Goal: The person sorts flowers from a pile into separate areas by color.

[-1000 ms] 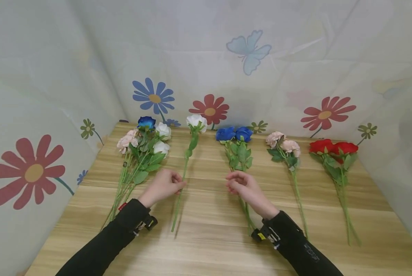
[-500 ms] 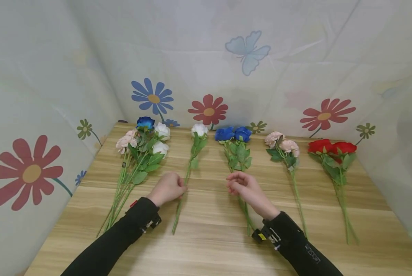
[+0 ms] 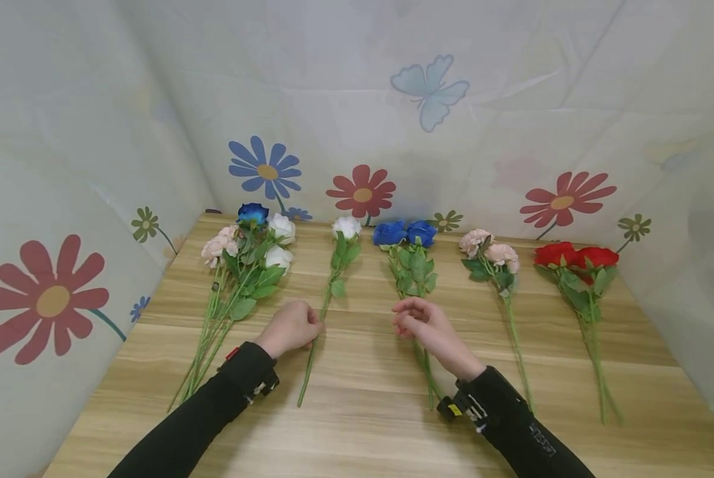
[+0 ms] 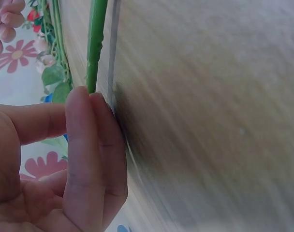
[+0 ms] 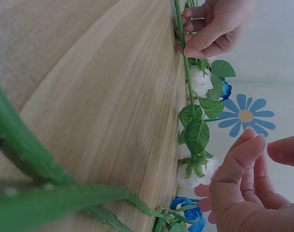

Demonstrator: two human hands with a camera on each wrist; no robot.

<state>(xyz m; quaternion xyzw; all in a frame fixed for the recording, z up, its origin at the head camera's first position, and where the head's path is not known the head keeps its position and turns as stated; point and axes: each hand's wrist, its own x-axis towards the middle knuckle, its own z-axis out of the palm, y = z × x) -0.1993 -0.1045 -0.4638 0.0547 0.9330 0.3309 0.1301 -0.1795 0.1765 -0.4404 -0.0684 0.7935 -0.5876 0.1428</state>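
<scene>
My left hand (image 3: 290, 327) pinches the green stem of a white rose (image 3: 346, 228) low on the table. In the left wrist view the stem (image 4: 95, 43) runs into the fingertips, just above its shadow on the wood. My right hand (image 3: 431, 332) hovers over the stems of two blue roses (image 3: 388, 232), fingers loosely curled around nothing. The right wrist view shows a gap between thumb and fingers of that hand (image 5: 243, 183). Part of the blue roses' stems is hidden beneath it in the head view.
To the left lies a mixed bunch of pink, blue and white flowers (image 3: 249, 282). Two pink flowers (image 3: 501, 255) and two red roses (image 3: 596, 255) lie to the right. A printed cloth (image 3: 333, 99) rises behind the wooden table (image 3: 357, 425).
The white rose has come down, its head shifting slightly right and nearer onto the table, with my left hand still pinching its stem. My right hand has stayed in place.
</scene>
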